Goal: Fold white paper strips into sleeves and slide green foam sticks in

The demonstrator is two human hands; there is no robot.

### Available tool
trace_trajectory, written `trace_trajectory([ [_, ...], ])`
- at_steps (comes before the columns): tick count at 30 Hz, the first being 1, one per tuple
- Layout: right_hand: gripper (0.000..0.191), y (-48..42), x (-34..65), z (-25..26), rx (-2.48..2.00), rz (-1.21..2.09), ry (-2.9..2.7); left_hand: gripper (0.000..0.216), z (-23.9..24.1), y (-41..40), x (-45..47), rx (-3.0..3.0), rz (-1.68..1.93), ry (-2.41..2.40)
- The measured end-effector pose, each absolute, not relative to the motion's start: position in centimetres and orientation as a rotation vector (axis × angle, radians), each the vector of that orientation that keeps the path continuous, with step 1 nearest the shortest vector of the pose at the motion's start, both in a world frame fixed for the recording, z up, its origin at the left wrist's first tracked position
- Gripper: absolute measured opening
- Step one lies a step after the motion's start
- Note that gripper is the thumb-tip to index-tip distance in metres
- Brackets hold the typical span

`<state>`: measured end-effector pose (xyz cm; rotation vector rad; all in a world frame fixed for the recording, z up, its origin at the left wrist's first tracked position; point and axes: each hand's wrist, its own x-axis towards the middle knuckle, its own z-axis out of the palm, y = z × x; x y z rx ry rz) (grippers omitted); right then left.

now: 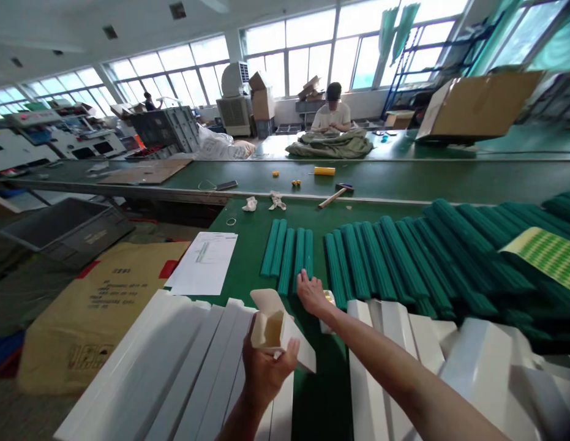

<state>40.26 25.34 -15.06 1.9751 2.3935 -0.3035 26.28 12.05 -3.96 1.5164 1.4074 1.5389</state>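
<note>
My left hand grips a long white carton with its end flap open, held above a row of flat white cartons. My right hand reaches forward with its fingers curled over the near end of a green ribbed roll, one of several lying side by side on the green table. A small roll of tape sits just beside that hand.
Many more green rolls are heaped to the right, with a sheet of green dot stickers on top. More white cartons lie at right. A paper sheet, a hammer and a seated person are farther off.
</note>
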Motion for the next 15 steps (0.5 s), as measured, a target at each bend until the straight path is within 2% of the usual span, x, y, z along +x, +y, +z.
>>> trace_trajectory([
  [3, 0.044, 24.9, 41.0, -14.9, 1.951, -0.282, 2.458, 0.025, -3.8, 12.5, 26.5, 1.454, 1.561, 1.408],
  [6, 0.047, 25.5, 42.4, -12.1, 1.999, -0.282, 2.557, 0.030, -4.1, 13.3, 27.4, 1.365, 1.556, 1.429],
  [11, 0.043, 27.3, 49.4, -1.1, 2.438, -0.262, 2.532, 0.038, -3.9, 14.7, 29.5, 1.247, 1.561, 1.341],
  [13, 0.044, 26.6, 53.7, 3.8, 2.684, -0.349, 2.427, 0.042, -3.6, 15.1, 30.2, 1.309, 1.568, 1.363],
  [15, 0.046, 24.5, 57.6, 7.8, 2.913, -0.291, 2.440, 0.041, -3.4, 15.2, 30.8, 1.369, 1.564, 1.386],
])
